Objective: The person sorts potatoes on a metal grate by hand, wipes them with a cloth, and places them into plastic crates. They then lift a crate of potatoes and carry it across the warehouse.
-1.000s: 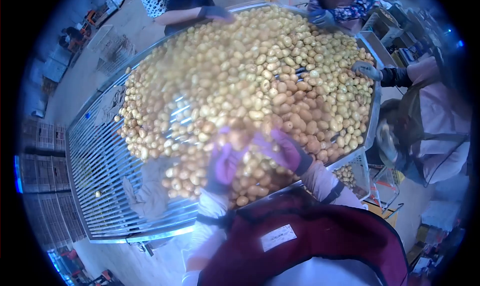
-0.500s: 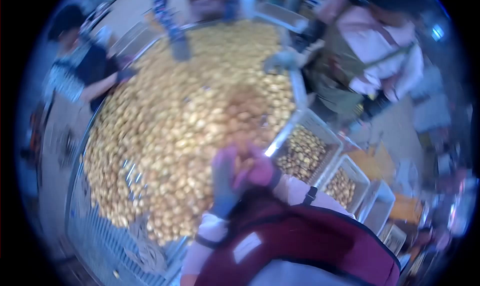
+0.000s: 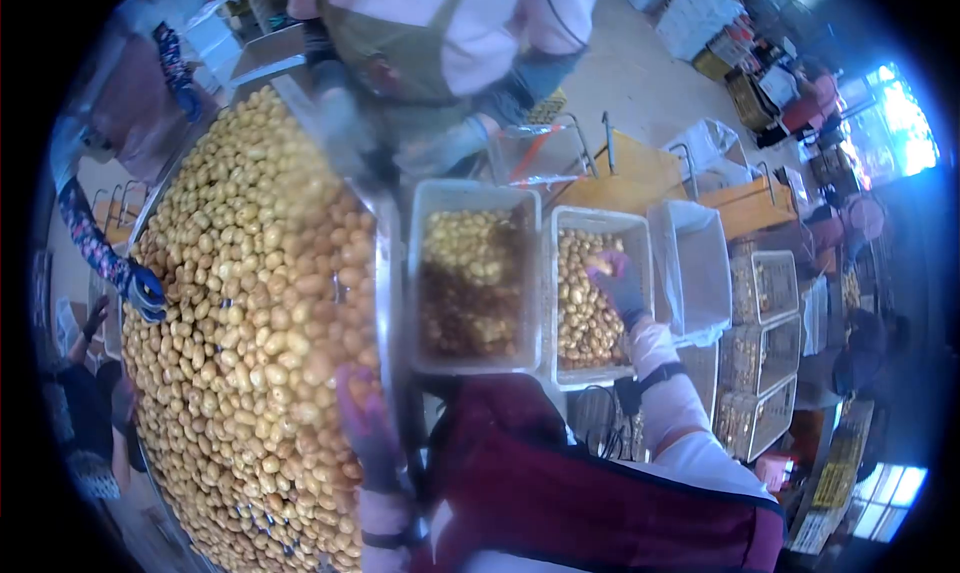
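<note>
My left hand (image 3: pixel 366 423), in a pink and grey glove, lies at the right edge of the large pile of small round yellow-brown produce (image 3: pixel 240 343); its fingers are blurred against the pieces. Over the second white crate (image 3: pixel 558 303) reaches my right hand (image 3: pixel 615 281), gloved the same way, with its fingers curled at the produce inside. Whether it holds a piece is too small to tell. Beside the pile's metal rim (image 3: pixel 388 273) stands another crate (image 3: pixel 416 293), partly filled with similar produce and partly in shadow.
Across the crates, a person (image 3: pixel 440 43) in pink sleeves has gloved hands near the rim. Another person's gloved hand (image 3: pixel 146 291) is at the pile's left edge. Right of my crates are an empty lined bin (image 3: pixel 697 273), stacked crates (image 3: pixel 765 348) and orange-brown boxes (image 3: pixel 640 173).
The view has swung right. My hands, earlier together over the pile, are now apart: the right has moved to the second crate, the left stays at the pile.
</note>
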Demonstrator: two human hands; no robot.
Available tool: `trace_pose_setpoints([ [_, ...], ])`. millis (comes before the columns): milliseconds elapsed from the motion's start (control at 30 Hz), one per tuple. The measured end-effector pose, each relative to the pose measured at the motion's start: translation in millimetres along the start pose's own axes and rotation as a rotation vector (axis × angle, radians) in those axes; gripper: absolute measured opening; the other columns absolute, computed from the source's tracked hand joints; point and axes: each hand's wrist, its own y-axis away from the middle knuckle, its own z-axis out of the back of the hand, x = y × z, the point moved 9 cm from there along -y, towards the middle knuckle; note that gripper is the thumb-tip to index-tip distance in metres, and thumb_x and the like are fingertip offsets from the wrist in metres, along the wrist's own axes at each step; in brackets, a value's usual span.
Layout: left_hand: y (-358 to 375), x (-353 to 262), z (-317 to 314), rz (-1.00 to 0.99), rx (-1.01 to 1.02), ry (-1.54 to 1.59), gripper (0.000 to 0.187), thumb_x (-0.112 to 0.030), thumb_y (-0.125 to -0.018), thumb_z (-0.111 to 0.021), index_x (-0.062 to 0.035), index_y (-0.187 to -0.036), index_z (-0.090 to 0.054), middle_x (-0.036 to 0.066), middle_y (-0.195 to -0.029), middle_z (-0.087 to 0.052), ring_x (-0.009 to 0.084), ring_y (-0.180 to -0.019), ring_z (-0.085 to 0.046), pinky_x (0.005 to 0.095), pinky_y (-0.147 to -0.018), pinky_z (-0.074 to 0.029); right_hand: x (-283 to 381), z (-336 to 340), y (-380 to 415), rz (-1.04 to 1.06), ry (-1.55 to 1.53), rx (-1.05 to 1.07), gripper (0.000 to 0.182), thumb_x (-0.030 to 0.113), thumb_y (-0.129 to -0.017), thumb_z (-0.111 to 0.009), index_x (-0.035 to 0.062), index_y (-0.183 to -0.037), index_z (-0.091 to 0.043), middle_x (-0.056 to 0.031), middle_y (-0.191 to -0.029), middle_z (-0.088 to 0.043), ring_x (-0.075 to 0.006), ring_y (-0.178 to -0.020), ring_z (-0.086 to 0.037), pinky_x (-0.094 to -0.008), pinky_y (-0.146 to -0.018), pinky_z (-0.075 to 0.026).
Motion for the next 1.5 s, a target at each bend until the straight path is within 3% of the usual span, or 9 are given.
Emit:
trace_pose_setpoints([
  [233, -13.1, -2.4, -47.0, -0.094, 0.159, -0.039, 0.067, -0.029, -0.097, -0.055, 0.0008, -0.15, -0.027, 0.018, -0.146, -0.04, 0.0281, -0.133, -0.044, 0.0376, -0.111, -0.033, -13.0, 89.2, 2.3, 0.386, 0.076, -0.501, 0.037, 0.027, -0.087, -0.074, 0.0029, -0.109, -0.055, -0.0062, -0.105, -0.056, -0.0149, -0.091, -0.055, -0.0278, -0.086, -0.047],
  [367, 1.2, -15.9, -106.7, -0.306, 0.428, -0.233, 0.061, -0.024, -0.094, -0.055, 0.0016, -0.145, -0.034, 0.016, -0.141, -0.045, 0.0278, -0.126, -0.049, 0.0389, -0.108, -0.036, -22.6, 4.9, 34.6, 0.223, -1.25, 0.342, 0.033, 0.042, -0.096, -0.059, 0.0093, -0.093, -0.052, -0.0044, -0.097, -0.056, -0.0185, -0.087, -0.054, -0.0286, -0.08, -0.047],
  [533, 80.0, -3.0, -225.3, -0.775, 0.768, -0.716, 0.045, -0.026, -0.095, -0.054, -0.0036, -0.134, -0.05, 0.017, -0.129, -0.054, 0.0365, -0.124, -0.049, 0.0502, -0.105, -0.037, 47.7, -112.4, 201.5, -0.426, -1.298, 0.351, 0.022, 0.035, -0.099, -0.055, 0.0134, -0.099, -0.055, -0.0061, -0.1, -0.059, -0.0201, -0.09, -0.06, -0.0364, -0.084, -0.05],
  [667, 127.2, 2.1, -261.1, -0.912, 0.875, -0.819, 0.052, -0.036, -0.092, -0.057, -0.005, -0.133, -0.05, 0.017, -0.133, -0.05, 0.0385, -0.127, -0.046, 0.0603, -0.105, -0.031, 72.1, -69.6, 224.6, 0.63, -0.876, 0.28, 0.025, 0.032, -0.099, -0.052, 0.0109, -0.111, -0.056, -0.0089, -0.109, -0.06, -0.0233, -0.097, -0.06, -0.0348, -0.078, -0.053],
  [800, 82.8, 9.6, -221.2, -0.824, 0.64, -0.863, 0.064, -0.034, -0.087, -0.062, -0.004, -0.14, -0.044, 0.02, -0.145, -0.039, 0.0397, -0.137, -0.033, 0.0552, -0.113, -0.022, -62.9, 8.5, 260.3, -0.5, -1.71, 0.193, 0.027, 0.034, -0.101, -0.042, 0.0101, -0.106, -0.054, -0.007, -0.104, -0.058, -0.0173, -0.086, -0.056, -0.0279, -0.067, -0.05],
  [933, -14.2, 36.6, -117.7, -0.61, 0.172, -1.102, 0.074, -0.037, -0.095, -0.059, -0.0024, -0.152, -0.026, 0.019, -0.157, -0.025, 0.0358, -0.146, -0.02, 0.0453, -0.12, -0.014, -271.1, 194.3, 285.0, 0.039, -0.66, -0.326, 0.037, 0.043, -0.094, -0.052, 0.0086, -0.107, -0.06, -0.0093, -0.103, -0.06, -0.0204, -0.093, -0.058, -0.032, -0.07, -0.052],
  [1067, -68.9, 59.5, -78.6, -0.737, -0.05, -1.532, 0.083, -0.049, -0.092, -0.059, -0.0038, -0.153, -0.025, 0.019, -0.158, -0.026, 0.0373, -0.146, -0.021, 0.0506, -0.119, -0.015, -447.8, 253.5, 293.3, -0.37, -0.022, -0.649, 0.034, 0.037, -0.094, -0.054, 0.0068, -0.107, -0.061, -0.0095, -0.099, -0.063, -0.0267, -0.092, -0.06, -0.0419, -0.079, -0.05],
  [1333, -78.4, 65.9, -112.3, -0.561, 0.051, -1.705, 0.083, -0.037, -0.09, -0.06, -0.0032, -0.154, -0.02, 0.02, -0.158, -0.025, 0.035, -0.147, -0.022, 0.0481, -0.119, -0.016, -337.0, 16.7, 67.1, -0.158, 0.392, -0.027, 0.051, 0.026, -0.092, -0.061, 0.0107, -0.14, -0.049, -0.0195, -0.137, -0.053, -0.0306, -0.128, -0.051, -0.0411, -0.101, -0.045],
  [1500, -85.9, 76.7, -114.6, -0.661, 0.057, -1.809, 0.078, -0.043, -0.095, -0.053, -0.0014, -0.152, -0.021, 0.023, -0.156, -0.027, 0.0394, -0.145, -0.025, 0.0518, -0.117, -0.02, -332.1, -12.9, -35.2, -0.137, 0.57, -0.241, 0.044, 0.02, -0.094, -0.051, 0.0121, -0.137, -0.048, -0.0218, -0.138, -0.047, -0.0375, -0.128, -0.047, -0.0452, -0.1, -0.045],
])
